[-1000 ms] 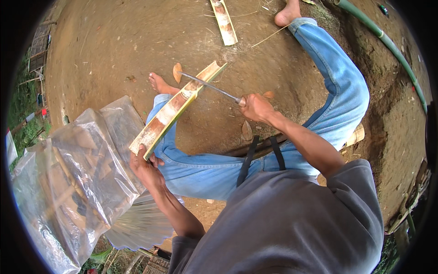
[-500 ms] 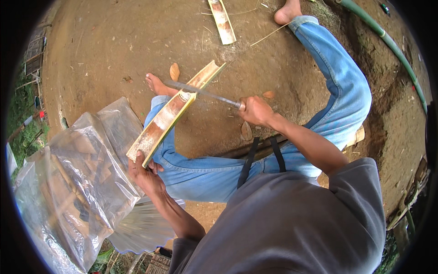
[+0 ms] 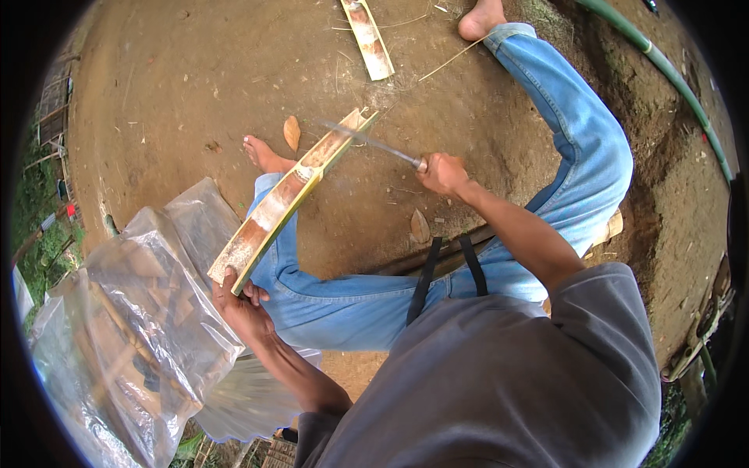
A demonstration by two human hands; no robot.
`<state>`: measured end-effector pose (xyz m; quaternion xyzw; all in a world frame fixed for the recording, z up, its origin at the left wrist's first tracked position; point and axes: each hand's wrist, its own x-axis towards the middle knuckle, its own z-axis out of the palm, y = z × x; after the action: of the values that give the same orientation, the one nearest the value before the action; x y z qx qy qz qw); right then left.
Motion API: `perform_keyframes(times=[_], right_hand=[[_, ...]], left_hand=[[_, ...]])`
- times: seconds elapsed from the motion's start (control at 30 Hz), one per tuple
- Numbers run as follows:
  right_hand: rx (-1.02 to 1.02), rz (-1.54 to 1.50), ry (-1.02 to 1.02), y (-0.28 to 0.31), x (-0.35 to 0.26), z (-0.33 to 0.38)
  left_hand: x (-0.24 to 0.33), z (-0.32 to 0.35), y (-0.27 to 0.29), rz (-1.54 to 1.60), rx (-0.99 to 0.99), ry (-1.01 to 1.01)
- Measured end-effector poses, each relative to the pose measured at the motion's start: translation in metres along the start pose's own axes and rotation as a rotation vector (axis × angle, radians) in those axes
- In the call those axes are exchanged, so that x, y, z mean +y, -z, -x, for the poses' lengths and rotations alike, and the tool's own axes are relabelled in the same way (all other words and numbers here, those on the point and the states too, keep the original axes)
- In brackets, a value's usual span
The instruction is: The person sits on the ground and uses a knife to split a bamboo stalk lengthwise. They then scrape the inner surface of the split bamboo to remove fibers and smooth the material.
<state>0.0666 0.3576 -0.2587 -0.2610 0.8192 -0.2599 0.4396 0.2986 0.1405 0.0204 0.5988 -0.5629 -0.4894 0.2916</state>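
My left hand (image 3: 243, 310) grips the near end of a split bamboo piece (image 3: 268, 217), thumb on its hollow inside and fingers curled underneath. The half-round piece slants away to the upper right, hollow side up, with a pale inner wall, a node partway along and a green-yellow outer skin. In my right hand (image 3: 445, 173) is the handle of a long thin-bladed knife (image 3: 384, 146). Its blade crosses the far part of the bamboo, beyond the node, and is blurred toward the tip. Whether the edge touches the bamboo, I cannot tell.
Another split bamboo length (image 3: 367, 39) lies on the bare dirt ahead. Clear plastic sheeting (image 3: 148, 312) covers things at my left. My jeans-clad legs (image 3: 573, 125) spread to both sides. A green bamboo pole (image 3: 663, 66) runs along the right; dry leaves (image 3: 292, 132) lie about.
The knife has moved from beside the node toward the bamboo's far end. My left hand still holds the near end, slightly lower in view.
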Motion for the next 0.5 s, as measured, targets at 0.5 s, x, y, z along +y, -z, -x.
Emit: perform_keyframes(times=[0.5], right_hand=[[-0.228, -0.111, -0.024, 0.005, -0.035, 0.024]], left_hand=[[0.002, 0.001, 0.006, -0.076, -0.114, -0.042]])
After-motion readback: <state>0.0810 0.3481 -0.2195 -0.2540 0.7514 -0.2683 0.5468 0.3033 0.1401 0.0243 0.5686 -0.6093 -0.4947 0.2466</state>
